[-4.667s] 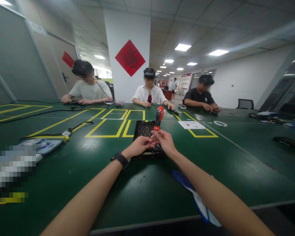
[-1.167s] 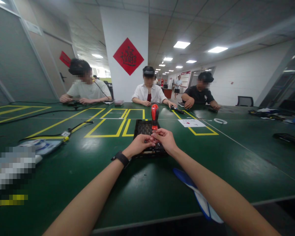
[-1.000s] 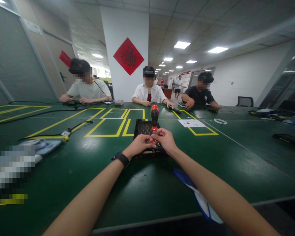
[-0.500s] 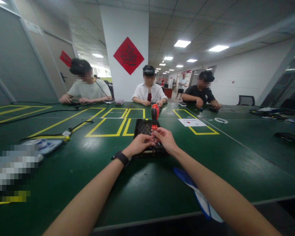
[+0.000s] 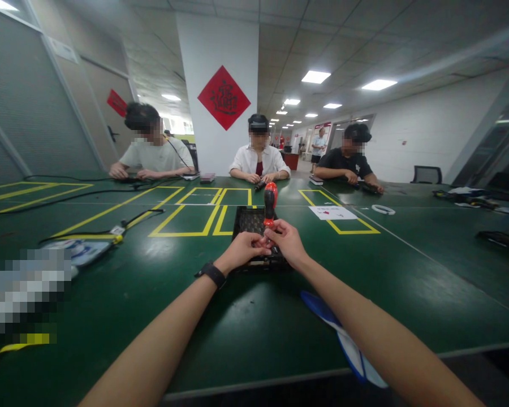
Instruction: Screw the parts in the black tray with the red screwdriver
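Observation:
A screwdriver [image 5: 270, 200] with a red and black handle stands nearly upright over a black tray-like case [image 5: 246, 219] on the green table. The fingers of my right hand [image 5: 287, 240] are closed round the screwdriver just below its handle. My left hand [image 5: 244, 250], with a black band on its wrist, is pinched at the lower part of the shaft, touching my right fingertips. What the left fingertips hold is too small to make out. Both hands are above the near part of the case, and the screwdriver's tip is hidden by fingers.
Yellow tape outlines mark the green table [image 5: 173, 316]. A white paper [image 5: 333, 213] and a white ring [image 5: 383, 210] lie to the right. A blue and white item [image 5: 343, 333] is beneath my right forearm. A bag and cables lie left. Three people sit across the table.
The view has shifted slightly. Both hands keep their places at the screwdriver, which still stands over the case. Across the table, the hands of the seated people have moved a little.

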Demonstrator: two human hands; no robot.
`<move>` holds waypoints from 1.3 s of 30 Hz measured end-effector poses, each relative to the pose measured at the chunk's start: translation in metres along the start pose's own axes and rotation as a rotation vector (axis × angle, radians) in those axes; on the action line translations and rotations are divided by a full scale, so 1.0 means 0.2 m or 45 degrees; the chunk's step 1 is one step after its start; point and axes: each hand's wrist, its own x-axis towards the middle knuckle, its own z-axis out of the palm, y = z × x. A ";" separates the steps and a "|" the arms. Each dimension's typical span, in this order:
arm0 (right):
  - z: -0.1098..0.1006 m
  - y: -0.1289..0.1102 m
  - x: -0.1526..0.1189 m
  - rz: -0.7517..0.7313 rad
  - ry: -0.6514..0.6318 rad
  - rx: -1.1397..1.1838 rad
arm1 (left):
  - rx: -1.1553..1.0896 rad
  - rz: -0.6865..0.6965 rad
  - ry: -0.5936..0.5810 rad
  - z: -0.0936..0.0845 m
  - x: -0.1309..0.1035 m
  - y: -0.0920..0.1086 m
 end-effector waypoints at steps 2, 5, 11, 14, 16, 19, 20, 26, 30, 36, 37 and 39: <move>0.00 0.00 0.00 0.004 0.002 0.021 | 0.008 0.008 -0.006 0.00 0.00 0.00; -0.01 0.01 0.01 0.034 0.011 0.063 | 0.014 0.058 -0.022 0.00 0.00 0.00; -0.03 0.02 0.02 0.117 -0.026 0.101 | 0.000 0.101 -0.135 -0.01 0.00 0.00; -0.02 0.02 0.01 0.121 0.015 0.069 | -0.026 0.108 -0.177 -0.01 0.01 0.00; -0.02 0.02 0.01 0.116 0.041 0.047 | -0.057 0.097 -0.173 -0.01 0.01 0.00; -0.02 0.01 0.01 0.088 0.079 0.041 | -0.116 0.044 -0.116 0.00 0.01 0.00; -0.02 0.02 0.01 0.077 0.086 0.040 | -0.124 0.029 -0.092 0.00 0.01 0.00; -0.02 0.02 0.01 0.029 0.084 0.025 | -0.055 0.011 -0.036 0.01 0.01 0.00; -0.02 0.02 0.01 0.051 0.054 0.022 | -0.045 0.067 -0.093 0.00 0.01 0.00; -0.02 0.00 0.01 0.081 0.008 -0.009 | 0.005 0.100 -0.130 -0.01 0.01 -0.01; -0.02 0.00 0.01 0.084 0.016 -0.011 | -0.002 0.105 -0.138 -0.01 0.01 -0.01; -0.02 0.00 0.01 0.086 0.033 -0.021 | -0.033 0.109 -0.148 -0.01 0.01 -0.01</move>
